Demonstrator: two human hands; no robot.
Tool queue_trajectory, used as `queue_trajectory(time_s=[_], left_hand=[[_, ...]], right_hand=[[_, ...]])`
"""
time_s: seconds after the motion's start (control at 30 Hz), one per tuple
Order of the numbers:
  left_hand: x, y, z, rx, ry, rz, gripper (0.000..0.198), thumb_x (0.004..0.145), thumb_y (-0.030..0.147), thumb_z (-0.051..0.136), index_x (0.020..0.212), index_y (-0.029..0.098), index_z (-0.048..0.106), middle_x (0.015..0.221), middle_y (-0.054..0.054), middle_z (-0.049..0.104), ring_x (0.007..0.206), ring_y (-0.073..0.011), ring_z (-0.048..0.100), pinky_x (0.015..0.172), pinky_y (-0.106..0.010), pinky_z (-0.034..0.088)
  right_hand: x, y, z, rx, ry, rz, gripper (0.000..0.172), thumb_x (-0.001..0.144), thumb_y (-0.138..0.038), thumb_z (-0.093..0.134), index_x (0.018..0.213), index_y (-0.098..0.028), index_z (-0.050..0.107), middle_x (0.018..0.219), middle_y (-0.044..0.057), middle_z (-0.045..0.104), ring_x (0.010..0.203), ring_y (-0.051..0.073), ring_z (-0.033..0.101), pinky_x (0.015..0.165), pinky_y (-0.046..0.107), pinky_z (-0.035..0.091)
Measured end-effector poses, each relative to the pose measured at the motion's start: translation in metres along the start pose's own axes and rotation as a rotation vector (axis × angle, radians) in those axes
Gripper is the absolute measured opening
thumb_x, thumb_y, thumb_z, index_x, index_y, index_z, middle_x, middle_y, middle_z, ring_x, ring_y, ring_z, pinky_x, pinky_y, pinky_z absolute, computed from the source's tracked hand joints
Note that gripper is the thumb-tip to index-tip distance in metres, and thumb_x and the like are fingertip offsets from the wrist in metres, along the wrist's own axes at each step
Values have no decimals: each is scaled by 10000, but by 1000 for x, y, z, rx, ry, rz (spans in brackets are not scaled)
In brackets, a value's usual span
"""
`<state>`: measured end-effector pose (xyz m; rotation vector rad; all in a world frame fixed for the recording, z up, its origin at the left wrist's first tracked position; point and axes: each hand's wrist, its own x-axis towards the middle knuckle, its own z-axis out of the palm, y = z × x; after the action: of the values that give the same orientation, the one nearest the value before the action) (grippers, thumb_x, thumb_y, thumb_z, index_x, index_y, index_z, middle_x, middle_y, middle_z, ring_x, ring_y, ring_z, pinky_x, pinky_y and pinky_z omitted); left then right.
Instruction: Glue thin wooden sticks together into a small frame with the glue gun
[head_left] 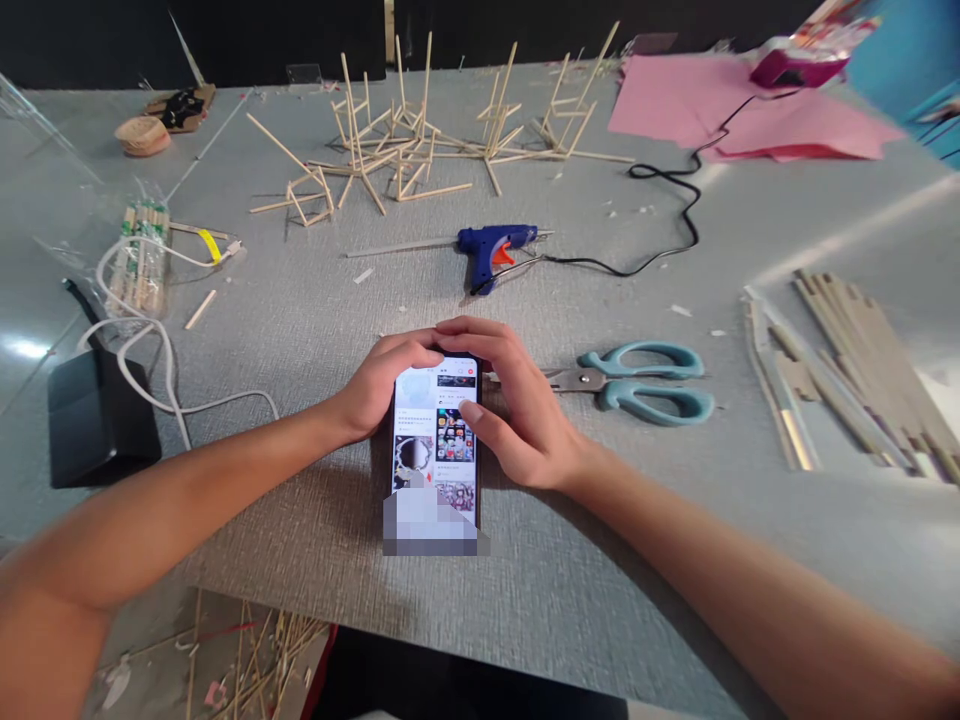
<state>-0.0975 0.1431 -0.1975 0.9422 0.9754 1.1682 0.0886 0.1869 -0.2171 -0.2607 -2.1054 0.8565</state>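
Head view, from where I sit: at the far left I see a black box (105, 415), with a clear bag of sticks (142, 265) above it and a white cable (166, 350) looping over the bag. A round tan piece (142, 137) lies in the upper left. At the lower left, below the edge of the table (292, 550), I make out a heap of thin sticks (259, 660).

Moving right, the left hand (375, 385) is curled around the upper left of a phone (429, 440), its thumb across the top. The phone is at the centre of the frame, screen lit, lower part blurred out. Stick frames (405, 150) spread across the upper centre; between them and the phone lies a blue glue gun (487, 250). The right hand (517, 410) cups the phone's upper right, fingers bent over the top; I cannot tell whether its thumb touches the screen.

Right of that hand, 1 pair of scissors (660, 405) points at it. Pink paper (675, 100) sits upper right, flat strips (885, 370) at the right.
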Motion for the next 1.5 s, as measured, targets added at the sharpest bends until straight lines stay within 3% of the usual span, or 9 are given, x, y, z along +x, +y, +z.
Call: queue_trajectory(time_s=[0.33, 0.57, 0.87, 1.13, 1.33, 1.5], left_hand=[[0, -2, -3, 34, 35, 6, 372, 620, 289, 626, 953, 157, 727, 879, -40, 705, 784, -200, 601, 691, -307, 443], [2, -2, 0, -10, 9, -32, 293, 730, 368, 624, 918, 161, 709, 873, -44, 691, 808, -201, 612, 738, -320, 474], [3, -2, -2, 21, 26, -23, 282, 728, 369, 637, 899, 155, 708, 836, -34, 673, 772, -182, 590, 711, -303, 466], [0, -2, 0, -23, 43, -23, 254, 748, 379, 632, 870, 165, 693, 802, -29, 650, 750, -188, 588, 710, -316, 488], [0, 0, 3, -12, 43, -31, 288, 745, 381, 652, 914, 158, 722, 843, -49, 702, 794, -208, 641, 786, -332, 516], [-2, 2, 5, -18, 42, -47, 282, 753, 351, 652, 946, 163, 734, 805, -37, 706, 762, -195, 646, 730, -307, 514]], right_hand=[[0, 0, -1, -14, 10, -19, 448, 1002, -307, 514, 1438, -200, 507, 1449, 189, 539, 1387, 342, 527, 1149, 602, 429], [1, 0, -1, 3, 16, -3, 423, 1005, -302, 496, 1419, -213, 514, 1432, 174, 555, 1373, 339, 538, 1120, 593, 447], [1, 1, -1, -1, 12, -6, 436, 999, -290, 501, 1429, -217, 500, 1433, 172, 548, 1370, 329, 538, 1131, 594, 447], [2, 1, 1, -48, -32, -59, 650, 886, -360, 692, 1470, -231, 438, 1460, 182, 502, 1417, 377, 486, 1166, 643, 440], [4, 1, 3, -31, 64, -9, 392, 1007, -195, 523, 1396, -245, 507, 1350, 148, 613, 1318, 305, 583, 1105, 576, 500], [4, 1, 3, -11, 76, 5, 360, 1029, -191, 499, 1386, -229, 529, 1349, 150, 618, 1318, 292, 581, 1100, 562, 496]])
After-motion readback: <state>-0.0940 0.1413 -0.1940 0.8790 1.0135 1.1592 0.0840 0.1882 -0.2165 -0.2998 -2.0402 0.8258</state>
